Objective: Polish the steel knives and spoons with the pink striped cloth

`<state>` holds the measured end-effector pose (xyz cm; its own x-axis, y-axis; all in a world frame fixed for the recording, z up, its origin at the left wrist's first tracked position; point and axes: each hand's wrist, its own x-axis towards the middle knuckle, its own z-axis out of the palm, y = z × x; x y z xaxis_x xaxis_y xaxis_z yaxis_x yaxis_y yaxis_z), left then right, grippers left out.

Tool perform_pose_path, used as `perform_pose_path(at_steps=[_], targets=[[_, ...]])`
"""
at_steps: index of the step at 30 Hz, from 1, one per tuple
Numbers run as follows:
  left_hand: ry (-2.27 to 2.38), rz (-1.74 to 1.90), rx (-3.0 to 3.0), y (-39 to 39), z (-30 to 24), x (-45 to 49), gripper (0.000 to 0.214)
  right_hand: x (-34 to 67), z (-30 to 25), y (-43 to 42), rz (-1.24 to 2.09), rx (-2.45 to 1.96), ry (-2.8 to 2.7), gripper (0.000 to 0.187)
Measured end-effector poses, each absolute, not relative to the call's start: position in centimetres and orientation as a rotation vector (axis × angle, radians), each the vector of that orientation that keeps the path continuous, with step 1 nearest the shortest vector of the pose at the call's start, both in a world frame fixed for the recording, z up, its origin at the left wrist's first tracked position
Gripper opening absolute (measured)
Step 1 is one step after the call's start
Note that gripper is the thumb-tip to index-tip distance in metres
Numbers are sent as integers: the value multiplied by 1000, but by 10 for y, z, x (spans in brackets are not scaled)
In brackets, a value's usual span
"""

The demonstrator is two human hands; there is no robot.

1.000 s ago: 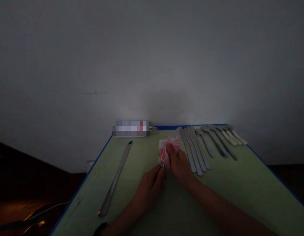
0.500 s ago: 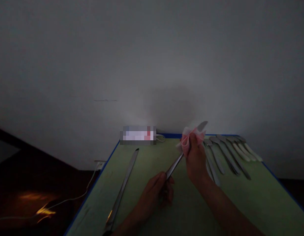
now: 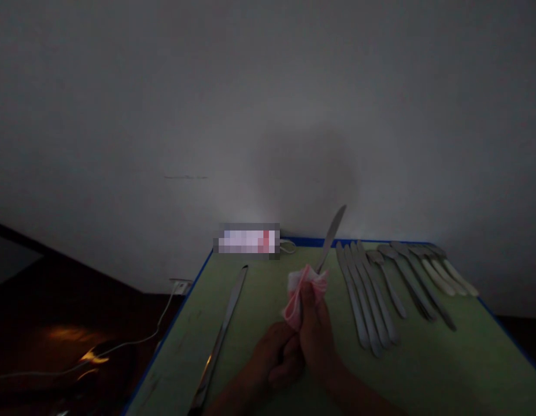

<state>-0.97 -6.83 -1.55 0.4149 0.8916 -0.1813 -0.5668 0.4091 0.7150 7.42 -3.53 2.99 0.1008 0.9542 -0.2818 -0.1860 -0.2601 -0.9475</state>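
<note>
Over the middle of the table, a table knife points up and away, tilted to the right. My left hand is closed around its handle end, which the fingers hide. A pink and white cloth is wrapped about the knife just below the blade, and my right hand pinches the cloth against it. My two hands touch each other. To the left lies another knife on the table. Several more table knives lie side by side to the right of my hands.
Right of the knives are forks, spoons and pieces with white handles. A blurred-out lit device with a cable stands at the back of the green table, against the wall. A white cord hangs at the left.
My right hand and the cloth have slid down the knife towards my left hand, baring more blade. The row of knives on the right has come out from behind my hand.
</note>
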Motion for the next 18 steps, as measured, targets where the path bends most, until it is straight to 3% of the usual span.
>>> perform_pose_path(at_steps=[6, 18], targets=[[392, 867, 531, -69, -12, -11, 45, 101, 41, 0, 1218, -1276, -825, 49], [909, 1016, 887, -67, -17, -1, 39, 107, 53, 7, 1212, -1143, -986, 49]])
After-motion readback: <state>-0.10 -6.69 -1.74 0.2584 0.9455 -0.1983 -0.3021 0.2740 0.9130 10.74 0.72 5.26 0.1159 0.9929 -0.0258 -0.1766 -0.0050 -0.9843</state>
